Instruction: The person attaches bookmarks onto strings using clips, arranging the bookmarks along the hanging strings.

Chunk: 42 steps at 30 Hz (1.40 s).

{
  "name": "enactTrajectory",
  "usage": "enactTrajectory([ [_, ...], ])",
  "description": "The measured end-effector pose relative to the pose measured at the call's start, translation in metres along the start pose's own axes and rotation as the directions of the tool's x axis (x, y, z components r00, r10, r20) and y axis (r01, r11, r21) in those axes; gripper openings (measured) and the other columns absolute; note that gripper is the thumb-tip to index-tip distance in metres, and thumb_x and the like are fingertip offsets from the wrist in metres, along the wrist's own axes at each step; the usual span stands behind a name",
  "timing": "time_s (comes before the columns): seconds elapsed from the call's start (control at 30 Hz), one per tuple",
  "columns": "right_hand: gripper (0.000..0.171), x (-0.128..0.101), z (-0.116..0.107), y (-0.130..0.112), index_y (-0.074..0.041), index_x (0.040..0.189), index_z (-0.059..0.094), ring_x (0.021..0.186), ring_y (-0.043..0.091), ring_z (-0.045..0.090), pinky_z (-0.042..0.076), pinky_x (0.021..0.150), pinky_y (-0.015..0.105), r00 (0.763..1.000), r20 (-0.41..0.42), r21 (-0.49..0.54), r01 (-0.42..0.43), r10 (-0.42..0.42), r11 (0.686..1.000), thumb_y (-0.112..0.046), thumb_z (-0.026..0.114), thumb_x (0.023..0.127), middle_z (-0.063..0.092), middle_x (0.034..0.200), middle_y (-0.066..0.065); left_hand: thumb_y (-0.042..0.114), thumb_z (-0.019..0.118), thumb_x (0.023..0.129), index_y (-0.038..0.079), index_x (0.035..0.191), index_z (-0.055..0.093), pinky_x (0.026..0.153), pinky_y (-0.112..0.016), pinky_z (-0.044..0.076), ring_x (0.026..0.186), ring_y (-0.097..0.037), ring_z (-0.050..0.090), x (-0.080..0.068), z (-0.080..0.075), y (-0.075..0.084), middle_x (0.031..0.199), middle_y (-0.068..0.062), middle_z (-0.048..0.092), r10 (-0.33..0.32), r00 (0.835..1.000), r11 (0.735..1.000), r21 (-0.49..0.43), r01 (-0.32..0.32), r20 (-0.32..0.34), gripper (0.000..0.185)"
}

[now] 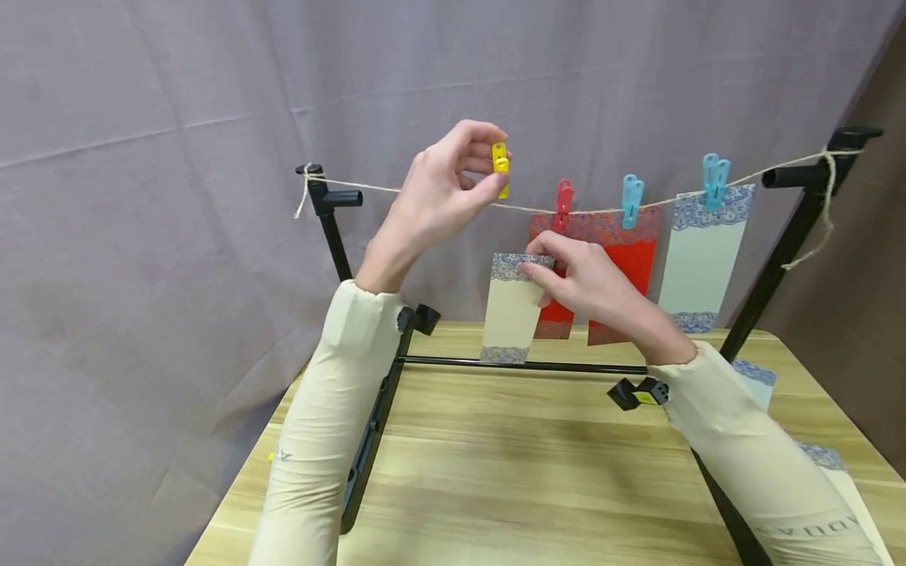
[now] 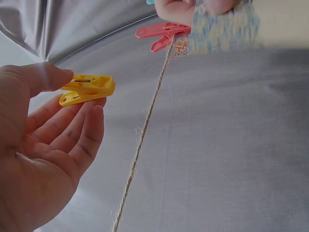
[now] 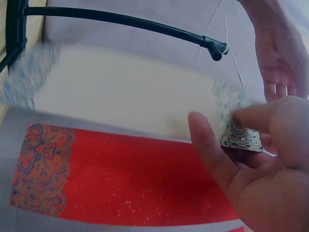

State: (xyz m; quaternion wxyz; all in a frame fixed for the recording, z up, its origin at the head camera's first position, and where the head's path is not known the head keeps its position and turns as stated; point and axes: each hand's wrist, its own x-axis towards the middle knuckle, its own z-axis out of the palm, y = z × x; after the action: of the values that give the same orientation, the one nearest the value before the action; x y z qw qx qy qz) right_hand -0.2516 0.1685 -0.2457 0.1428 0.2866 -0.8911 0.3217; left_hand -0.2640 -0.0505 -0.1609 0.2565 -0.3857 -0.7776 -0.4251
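**Cream sleeves [image 1: 764,456] up front; cream card [image 1: 511,314] under the line [image 2: 145,129], yellow clip [image 1: 500,167] over it**

Both sleeves rise from the bottom edge of the head view, one lower L, one lower R; hands are near ctr, apart. R hand [image 1: 587,275] pinches the card's upper R corner btwn thumb & fingers. L hand [image 1: 446,185] pinches the clip btwn thumb & fingertips. Can't tell if the clip's mouth is spread.

Key relation: card is at frame ctr, long axis near upright, top leaning slightly R, its patterned top edge below the line & apart from it. Clip is up over the L end of that edge, long axis also upright, just above the line in the head view. R hand is nearer the card, L hand higher; the gap btwn card top & line looks like what counts. Depth's hard to judge, but the left wrist view has the clip L of the line, not touching, w/ the card at upper R.

Just R of the held card, a red clip [image 1: 563,204] is on the line over a red card [image 1: 556,322], partly hidden. Farther R: two blue clips [image 1: 716,185], w/ a pale card [image 1: 701,271] under the rightmost.
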Motion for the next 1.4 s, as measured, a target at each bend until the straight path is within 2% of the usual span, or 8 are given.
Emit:
enactTrajectory([
  [0.17, 0.02, 0.006, 0.001, -0.005, -0.012, 0.116, 0.064, 0.065, 0.021, 0.069, 0.044, 0.056, 0.027, 0.997, -0.052, -0.018, 0.061, -0.062, 0.998, -0.022, 0.054, 0.101, 0.069, 0.073, 0.004, 0.011, 0.066, 0.092, 0.007, 0.123, 0.058, 0.085, -0.018, 0.053, 0.094, -0.006, 0.067, 0.008, 0.001, -0.001, 0.109, -0.003, 0.069, -0.072, 0.997, 0.996, 0.05, 0.071, 0.023, 0.033],
  [0.37, 0.015, 0.015, 0.005, -0.011, -0.011, 0.111, 0.059, 0.06, 0.022, 0.069, 0.048, 0.059, 0.024, 0.991, -0.134, 0.023, 0.011, -0.007, 1.0, -0.016, 0.059, 0.098, 0.064, 0.068, 0.008, 0.015, 0.067, 0.092, 0.01, 0.119, 0.062, 0.087, -0.015, 0.05, 0.094, -0.002, 0.066, 0.015, 0.003, 0.001, 0.107, 0.001, 0.071, -0.153, 0.986, 0.982, 0.126, 0.144, 0.071, 0.028],
  [0.53, 0.012, 0.019, 0.007, -0.013, -0.01, 0.107, 0.059, 0.057, 0.021, 0.068, 0.052, 0.061, 0.025, 0.984, -0.179, 0.031, -0.014, 0.019, 0.999, -0.015, 0.06, 0.097, 0.064, 0.068, 0.01, 0.013, 0.068, 0.09, 0.011, 0.113, 0.065, 0.087, -0.017, 0.05, 0.094, -0.003, 0.067, 0.02, 0.005, 0.005, 0.104, 0.002, 0.073, -0.213, 0.973, 0.972, 0.124, 0.201, 0.091, 0.023],
  [0.83, 0.019, 0.024, 0.01, -0.011, -0.009, 0.112, 0.067, 0.055, 0.019, 0.067, 0.046, 0.05, 0.021, 0.959, -0.283, 0.042, -0.015, 0.026, 0.999, -0.013, 0.066, 0.094, 0.072, 0.079, 0.013, 0.008, 0.064, 0.094, 0.011, 0.109, 0.065, 0.057, -0.025, 0.052, 0.083, -0.007, 0.068, 0.024, 0.009, 0.002, 0.109, 0.002, 0.074, -0.304, 0.947, 0.949, 0.116, 0.292, 0.105, 0.015],
  [1.03, 0.019, 0.024, 0.012, -0.006, -0.008, 0.112, 0.067, 0.054, 0.019, 0.066, 0.045, 0.048, 0.021, 0.958, -0.284, 0.042, -0.024, 0.035, 0.999, -0.013, 0.066, 0.093, 0.07, 0.075, 0.012, 0.007, 0.064, 0.093, 0.012, 0.105, 0.065, 0.05, -0.026, 0.048, 0.081, -0.009, 0.067, 0.024, 0.014, -0.006, 0.105, 0.004, 0.074, -0.347, 0.928, 0.937, 0.099, 0.336, 0.136, 0.013],
  [1.17, 0.02, 0.027, 0.014, -0.003, -0.007, 0.113, 0.067, 0.053, 0.021, 0.066, 0.047, 0.049, 0.02, 0.953, -0.301, 0.048, -0.02, 0.033, 0.999, -0.013, 0.066, 0.094, 0.068, 0.074, 0.013, 0.009, 0.066, 0.092, 0.013, 0.104, 0.066, 0.048, -0.027, 0.048, 0.071, -0.017, 0.065, 0.021, 0.018, -0.012, 0.102, 0.004, 0.074, -0.374, 0.914, 0.927, 0.103, 0.362, 0.157, 0.012],
  [1.3, 0.02, 0.03, 0.016, -0.001, -0.007, 0.114, 0.066, 0.054, 0.022, 0.066, 0.047, 0.049, 0.019, 0.946, -0.321, 0.053, -0.027, 0.042, 0.998, -0.013, 0.065, 0.095, 0.067, 0.074, 0.012, 0.01, 0.067, 0.092, 0.013, 0.105, 0.067, 0.047, -0.026, 0.046, 0.073, -0.016, 0.065, 0.02, 0.019, -0.017, 0.103, 0.003, 0.074, -0.399, 0.899, 0.916, 0.115, 0.384, 0.182, 0.013],
  [1.4, 0.019, 0.031, 0.018, -0.001, -0.007, 0.113, 0.064, 0.054, 0.021, 0.066, 0.046, 0.048, 0.019, 0.942, -0.333, 0.046, -0.037, 0.05, 0.998, -0.015, 0.064, 0.095, 0.066, 0.074, 0.011, 0.009, 0.068, 0.091, 0.013, 0.104, 0.067, 0.047, -0.027, 0.047, 0.074, -0.016, 0.066, 0.02, 0.02, -0.02, 0.102, 0.004, 0.074, -0.401, 0.897, 0.916, 0.101, 0.389, 0.187, 0.013],
])
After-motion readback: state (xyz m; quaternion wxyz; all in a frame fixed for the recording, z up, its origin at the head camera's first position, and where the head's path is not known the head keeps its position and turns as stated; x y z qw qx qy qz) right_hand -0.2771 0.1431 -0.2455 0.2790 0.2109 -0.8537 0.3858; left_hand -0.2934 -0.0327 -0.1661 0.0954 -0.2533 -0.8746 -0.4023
